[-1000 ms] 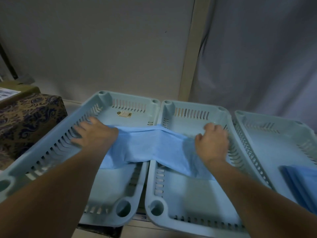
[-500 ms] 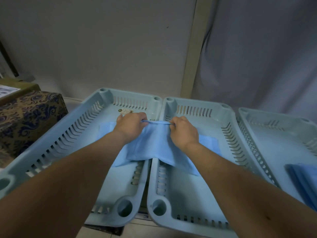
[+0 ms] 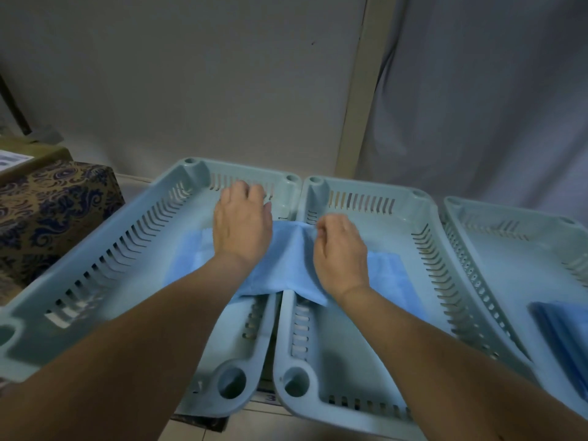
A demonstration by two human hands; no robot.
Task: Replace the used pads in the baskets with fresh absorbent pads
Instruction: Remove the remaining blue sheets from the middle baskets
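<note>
Dim, flat, bluish indoor light, soft shadows, no glare, slight softness and wide-angle bending toward the edges.

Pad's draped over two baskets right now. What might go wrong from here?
1. The blue absorbent pad bridges the rims of the left pale blue slotted plastic basket and the middle basket; it may settle over both rather than inside one.
2. The right hand pinches its raised fold while the left hand lies flat on top, so pulling could bunch or tear it.
</note>
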